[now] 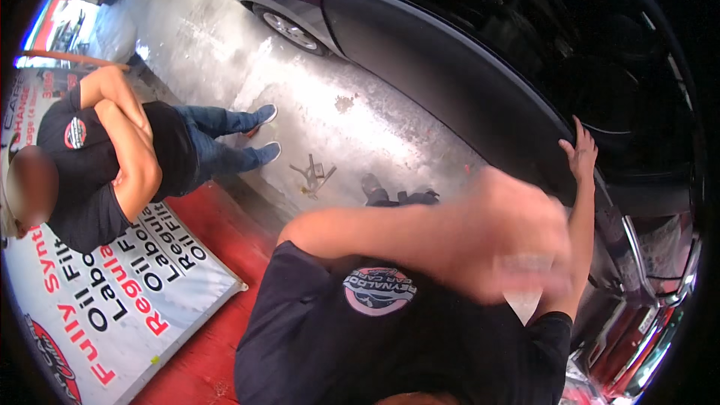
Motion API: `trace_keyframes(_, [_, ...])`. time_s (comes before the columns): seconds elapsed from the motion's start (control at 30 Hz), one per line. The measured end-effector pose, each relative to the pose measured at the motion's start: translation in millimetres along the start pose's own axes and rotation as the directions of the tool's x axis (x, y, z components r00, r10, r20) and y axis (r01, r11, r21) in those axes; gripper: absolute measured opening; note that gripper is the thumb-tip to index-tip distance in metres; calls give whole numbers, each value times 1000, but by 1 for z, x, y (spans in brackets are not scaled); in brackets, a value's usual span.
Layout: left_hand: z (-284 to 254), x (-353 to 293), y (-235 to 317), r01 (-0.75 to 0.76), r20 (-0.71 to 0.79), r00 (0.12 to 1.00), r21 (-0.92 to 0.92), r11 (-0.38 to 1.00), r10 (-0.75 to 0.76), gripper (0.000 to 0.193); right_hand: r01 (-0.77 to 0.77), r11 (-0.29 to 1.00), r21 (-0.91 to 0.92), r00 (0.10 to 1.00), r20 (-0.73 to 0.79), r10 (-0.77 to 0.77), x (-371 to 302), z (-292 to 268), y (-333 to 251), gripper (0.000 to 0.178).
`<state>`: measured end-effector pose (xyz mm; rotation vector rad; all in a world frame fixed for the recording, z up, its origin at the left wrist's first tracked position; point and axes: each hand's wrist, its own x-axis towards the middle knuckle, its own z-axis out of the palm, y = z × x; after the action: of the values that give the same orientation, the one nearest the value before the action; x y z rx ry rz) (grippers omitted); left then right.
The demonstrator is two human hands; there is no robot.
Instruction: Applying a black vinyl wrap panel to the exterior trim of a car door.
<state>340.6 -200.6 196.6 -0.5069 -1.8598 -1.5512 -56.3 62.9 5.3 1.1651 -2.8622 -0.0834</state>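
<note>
My left arm crosses in front of my chest. The left hand is closed and smeared by motion, and a whitish, translucent pointed piece sticks out below its fingers. What kind of thing the piece is cannot be made out. My right hand rests with fingers stretched and apart on the upper edge of a dark car's side. It holds nothing. The left hand is apart from the car, nearer to my chest than the right hand.
At left a person in a black shirt and jeans stands with arms folded. Behind them is a large printed banner beside red flooring. A small metal frame lies on the concrete floor. The car's wheel shows farther off.
</note>
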Motion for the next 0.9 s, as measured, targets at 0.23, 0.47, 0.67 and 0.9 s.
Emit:
trace_keyframes(0.23, [-12,-232,-206,801,-119,487,455,388,-865,42,14,1000,-23,999,-40,-15,-2,7,2,81])
trace_keyframes(0.47, [-44,-534,-198,875,-164,-178,424,-233,-970,43,-8,1000,-16,998,-62,7,-4,9,0,78])
trace_keyframes(0.67, [-62,-529,-201,908,-230,-409,-3,-419,-883,35,-31,999,-20,998,-62,30,-6,10,-2,76])
trace_keyframes(0.9, [-56,-403,-283,996,-279,-75,-69,-58,-957,30,11,1000,3,994,-111,-11,-7,13,0,76])
